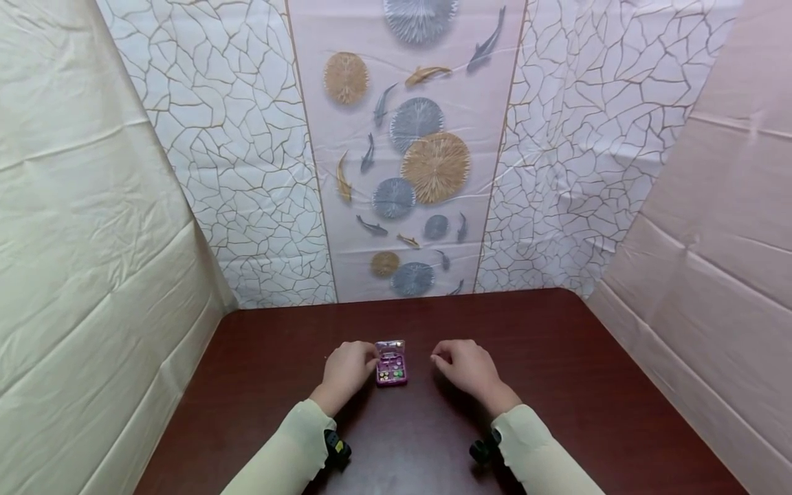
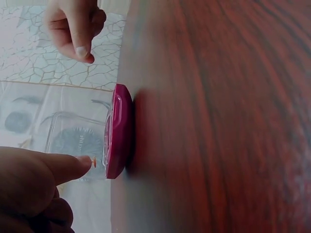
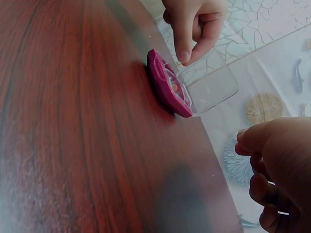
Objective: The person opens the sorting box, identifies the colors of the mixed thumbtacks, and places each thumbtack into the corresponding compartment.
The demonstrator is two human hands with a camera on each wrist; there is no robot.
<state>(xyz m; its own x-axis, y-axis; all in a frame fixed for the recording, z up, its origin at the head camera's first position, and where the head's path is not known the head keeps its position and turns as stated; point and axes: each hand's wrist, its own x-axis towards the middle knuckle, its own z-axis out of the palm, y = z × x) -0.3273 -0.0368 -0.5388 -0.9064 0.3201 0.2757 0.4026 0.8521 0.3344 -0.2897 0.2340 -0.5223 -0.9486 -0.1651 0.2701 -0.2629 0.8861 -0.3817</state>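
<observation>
A small magenta case (image 1: 392, 383) with a clear lid (image 3: 214, 91) standing raised sits on the dark table. Small yellow, green and pale pieces lie in its compartments. At the case's left side, my left hand (image 1: 348, 368) pinches a tiny orange piece (image 2: 94, 161) between thumb and forefinger, just over the open case; its exact kind is too small to tell. To the right of the case and apart from it is my right hand (image 1: 467, 370). Its fingers are loosely curled, thumb near forefinger, with nothing visible between them.
The reddish-brown wooden table (image 1: 278, 337) has rounded far corners. A patterned cloth (image 1: 402, 137) hangs behind it, with plain cream cloth (image 1: 111, 227) at the left and more cloth at the right. Dark wrist-worn devices (image 1: 337, 447) sit at both cuffs.
</observation>
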